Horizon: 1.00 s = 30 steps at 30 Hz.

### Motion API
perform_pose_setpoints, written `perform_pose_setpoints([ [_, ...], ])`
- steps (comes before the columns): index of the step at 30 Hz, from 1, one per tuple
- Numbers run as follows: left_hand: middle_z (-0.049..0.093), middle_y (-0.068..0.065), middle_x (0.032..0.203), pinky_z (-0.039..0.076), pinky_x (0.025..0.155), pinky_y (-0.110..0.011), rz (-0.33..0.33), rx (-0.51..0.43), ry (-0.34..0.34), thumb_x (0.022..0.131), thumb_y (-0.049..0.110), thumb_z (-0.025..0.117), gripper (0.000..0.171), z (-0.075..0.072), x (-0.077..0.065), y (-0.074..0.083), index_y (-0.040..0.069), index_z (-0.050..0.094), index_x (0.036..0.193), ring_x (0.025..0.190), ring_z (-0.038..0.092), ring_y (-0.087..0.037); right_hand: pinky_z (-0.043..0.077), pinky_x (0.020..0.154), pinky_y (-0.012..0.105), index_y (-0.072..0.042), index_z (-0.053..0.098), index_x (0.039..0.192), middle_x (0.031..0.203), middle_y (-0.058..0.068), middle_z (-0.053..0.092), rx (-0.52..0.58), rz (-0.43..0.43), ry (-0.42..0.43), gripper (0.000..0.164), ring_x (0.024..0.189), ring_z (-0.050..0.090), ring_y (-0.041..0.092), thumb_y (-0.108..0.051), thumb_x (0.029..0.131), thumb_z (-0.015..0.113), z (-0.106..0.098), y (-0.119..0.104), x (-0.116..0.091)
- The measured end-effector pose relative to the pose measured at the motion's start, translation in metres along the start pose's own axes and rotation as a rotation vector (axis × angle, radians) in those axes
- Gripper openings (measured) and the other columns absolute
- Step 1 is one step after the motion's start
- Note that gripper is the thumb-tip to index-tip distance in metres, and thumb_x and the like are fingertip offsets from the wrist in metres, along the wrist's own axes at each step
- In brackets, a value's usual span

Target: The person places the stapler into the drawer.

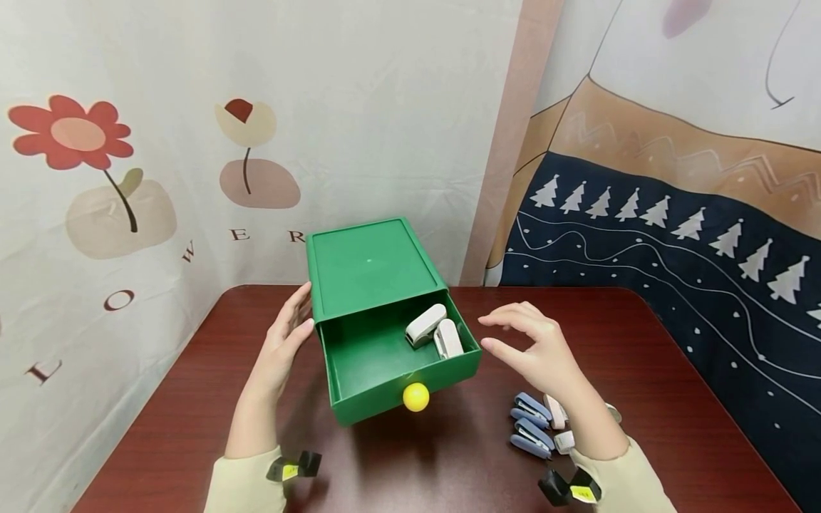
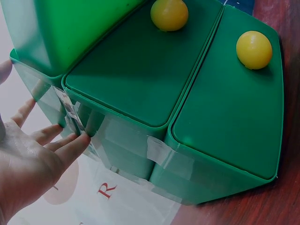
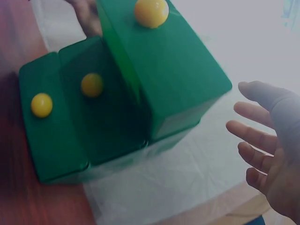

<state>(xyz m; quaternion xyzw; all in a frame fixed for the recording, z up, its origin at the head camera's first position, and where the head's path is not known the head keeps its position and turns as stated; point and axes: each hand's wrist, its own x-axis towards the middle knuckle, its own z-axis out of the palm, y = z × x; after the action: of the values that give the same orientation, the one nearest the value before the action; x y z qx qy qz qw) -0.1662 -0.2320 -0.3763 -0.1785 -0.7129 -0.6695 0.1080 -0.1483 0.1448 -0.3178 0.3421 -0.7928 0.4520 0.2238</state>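
On the desk point(image 1: 179, 413): green cabinet point(image 1: 372, 263), top drawer point(image 1: 372, 403) out, white staplers point(image 1: 426, 325) inside. Hands apart: left hand point(image 1: 285, 349) straight-fingered against cabinet's side; right hand point(image 1: 537, 343) loose, empty, beside drawer. Handling likely wants left-side bracing, drawer kept square.

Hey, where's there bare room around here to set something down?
The open drawer is bare left of its two white staplers. The table has room left of the left forearm, and between the yellow knob and the blue staplers. It's crowded beside the right forearm, where blue staplers and paler items cluster.
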Motion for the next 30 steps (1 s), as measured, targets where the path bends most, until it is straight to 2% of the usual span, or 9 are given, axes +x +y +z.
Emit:
perform_pose_setpoints([
  [3,0.027,-0.013,0.152,0.031,0.099,-0.02,0.001,-0.002,0.003,0.101,0.007,0.043,0.052,0.0,0.0,0.0,0.011,0.027,0.152,0.137,0.028,-0.022,0.045,0.077,0.02,-0.002,0.071,0.101,0.099,0.008,0.066,-0.021,0.037,-0.006,0.031,0.091,0.056,0.018,0.009,0.073,0.077,-0.005,0.009,-0.011],
  [7,0.028,-0.012,0.152,0.031,0.099,-0.02,0.0,-0.002,0.004,0.101,0.007,0.043,0.052,0.0,0.0,0.001,0.01,0.027,0.152,0.136,0.028,-0.02,0.044,0.078,0.021,-0.01,0.071,0.105,0.103,0.001,0.066,-0.06,0.083,-0.014,0.036,0.093,0.054,0.009,0.002,0.073,0.081,-0.008,0.039,-0.031],
  [11,0.026,-0.014,0.152,0.031,0.099,-0.019,-0.002,0.001,0.002,0.102,0.007,0.043,0.053,0.0,0.0,0.001,0.01,0.027,0.152,0.136,0.028,-0.019,0.043,0.078,0.021,-0.016,0.071,0.108,0.105,-0.004,0.065,-0.089,0.109,-0.017,0.04,0.093,0.054,0.007,-0.004,0.072,0.084,-0.013,0.062,-0.051],
  [16,0.025,-0.016,0.152,0.031,0.1,-0.019,0.0,-0.001,0.003,0.101,0.007,0.043,0.053,0.0,0.0,0.0,0.01,0.027,0.152,0.137,0.028,-0.022,0.042,0.078,0.02,-0.017,0.07,0.111,0.107,-0.006,0.064,-0.136,0.148,-0.028,0.046,0.092,0.054,0.008,-0.007,0.069,0.086,-0.02,0.078,-0.071],
  [23,0.026,-0.015,0.153,0.031,0.099,-0.019,-0.009,0.004,0.002,0.102,0.008,0.043,0.053,0.001,0.0,0.0,0.011,0.027,0.152,0.137,0.027,-0.022,0.049,0.065,0.028,-0.015,0.067,0.118,0.113,-0.005,0.063,-0.191,0.221,-0.09,0.055,0.094,0.051,0.007,-0.011,0.067,0.088,-0.031,0.098,-0.099],
  [26,0.026,-0.013,0.153,0.031,0.099,-0.019,-0.014,0.008,0.003,0.102,0.008,0.043,0.053,0.001,0.0,-0.001,0.012,0.027,0.152,0.137,0.027,-0.023,0.048,0.066,0.033,-0.012,0.066,0.121,0.114,-0.004,0.062,-0.216,0.262,-0.098,0.058,0.094,0.05,0.008,-0.014,0.067,0.088,-0.035,0.101,-0.108],
  [30,0.026,-0.012,0.153,0.03,0.099,-0.02,-0.016,0.012,0.002,0.102,0.009,0.043,0.053,0.001,0.0,-0.001,0.012,0.027,0.152,0.137,0.026,-0.025,0.05,0.07,0.037,-0.012,0.065,0.123,0.115,-0.002,0.061,-0.236,0.315,-0.114,0.059,0.096,0.052,0.018,-0.018,0.069,0.088,-0.039,0.107,-0.118],
])
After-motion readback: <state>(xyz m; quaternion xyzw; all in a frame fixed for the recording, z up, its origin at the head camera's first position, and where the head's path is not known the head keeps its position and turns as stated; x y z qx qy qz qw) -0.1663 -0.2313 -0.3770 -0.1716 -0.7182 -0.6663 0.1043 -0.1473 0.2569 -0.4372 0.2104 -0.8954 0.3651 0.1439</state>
